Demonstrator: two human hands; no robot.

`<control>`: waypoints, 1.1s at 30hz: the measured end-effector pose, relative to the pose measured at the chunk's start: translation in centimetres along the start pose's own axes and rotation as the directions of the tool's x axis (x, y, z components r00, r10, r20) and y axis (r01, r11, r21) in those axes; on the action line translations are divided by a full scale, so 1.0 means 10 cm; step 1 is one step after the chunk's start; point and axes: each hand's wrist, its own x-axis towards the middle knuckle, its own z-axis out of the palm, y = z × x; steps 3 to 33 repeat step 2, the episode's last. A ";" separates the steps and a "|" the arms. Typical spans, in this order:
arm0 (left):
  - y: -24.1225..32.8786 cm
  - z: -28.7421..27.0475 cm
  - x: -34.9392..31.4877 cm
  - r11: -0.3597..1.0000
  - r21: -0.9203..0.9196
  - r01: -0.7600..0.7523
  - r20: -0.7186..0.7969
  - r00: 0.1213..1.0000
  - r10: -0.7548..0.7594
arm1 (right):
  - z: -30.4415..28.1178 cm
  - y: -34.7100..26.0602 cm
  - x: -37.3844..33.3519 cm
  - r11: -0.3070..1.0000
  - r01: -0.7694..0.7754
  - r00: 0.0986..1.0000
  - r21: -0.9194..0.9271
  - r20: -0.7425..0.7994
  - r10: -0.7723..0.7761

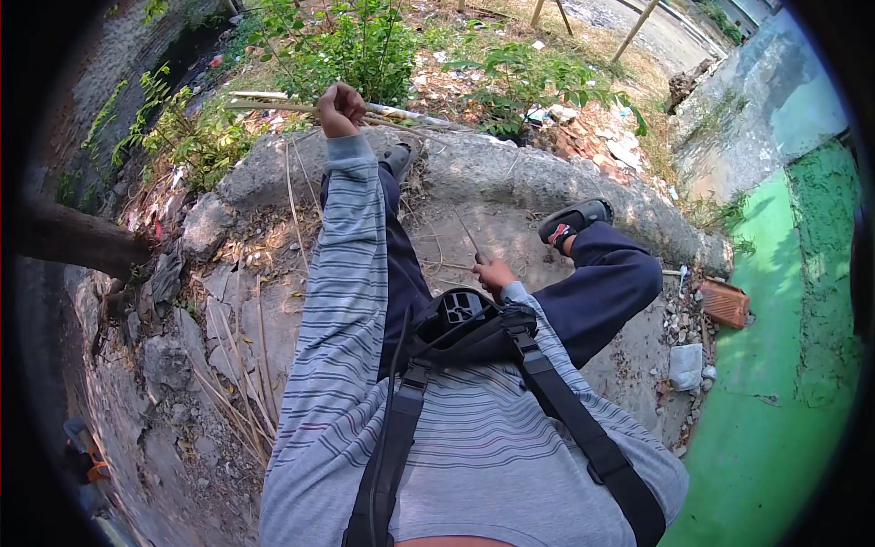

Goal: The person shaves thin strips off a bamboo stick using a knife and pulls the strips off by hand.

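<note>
My left hand (341, 109) is raised at the far left of centre, fingers curled closed. Pale thin sticks (269, 106) pass behind it at the concrete ledge; whether the fingers grip one is hidden. In my right hand (495, 274), low between my legs, is a knife (468, 233) with a thin blade pointing up and away to the left. The fingers wrap around its dark handle. A thin strip lies on the ground just left of the blade.
A rough concrete ledge (510, 173) runs across in front, under my shoes. Long dry strips (241, 392) lie at left near a dark log (77, 239). Shrubs and litter stand beyond. At right are a reddish-brown crate-like block (725, 304), a white bag (685, 366) and a green wall.
</note>
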 end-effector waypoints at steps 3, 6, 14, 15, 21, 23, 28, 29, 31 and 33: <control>-0.20 0.15 0.06 0.997 -0.068 0.048 0.050 0.998 -0.045 | -0.08 0.05 0.07 0.995 -0.004 0.997 0.102 -0.073 0.012; -0.20 0.15 0.06 0.997 -0.068 0.048 0.050 0.998 -0.045 | -0.08 0.05 0.07 0.995 -0.004 0.997 0.102 -0.073 0.012; -0.20 0.15 0.06 0.997 -0.068 0.048 0.050 0.998 -0.045 | -0.08 0.05 0.07 0.995 -0.004 0.997 0.102 -0.073 0.012; -0.20 0.15 0.06 0.997 -0.068 0.048 0.050 0.998 -0.045 | -0.08 0.05 0.07 0.995 -0.004 0.997 0.102 -0.073 0.012; -0.20 0.15 0.06 0.997 -0.068 0.048 0.050 0.998 -0.045 | -0.08 0.05 0.07 0.995 -0.004 0.997 0.102 -0.073 0.012; -0.20 0.15 0.06 0.997 -0.068 0.048 0.050 0.998 -0.045 | -0.08 0.05 0.07 0.995 -0.004 0.997 0.102 -0.073 0.012; -0.20 0.15 0.06 0.997 -0.068 0.048 0.050 0.998 -0.045 | -0.08 0.05 0.07 0.995 -0.004 0.997 0.102 -0.073 0.012; -0.20 0.15 0.06 0.997 -0.068 0.048 0.050 0.998 -0.045 | -0.08 0.05 0.07 0.995 -0.004 0.997 0.102 -0.073 0.012; -0.20 0.15 0.06 0.997 -0.068 0.048 0.050 0.998 -0.045 | -0.08 0.05 0.07 0.995 -0.004 0.997 0.102 -0.073 0.012; -0.20 0.15 0.06 0.997 -0.068 0.048 0.050 0.998 -0.045 | -0.08 0.05 0.07 0.995 -0.004 0.997 0.102 -0.073 0.012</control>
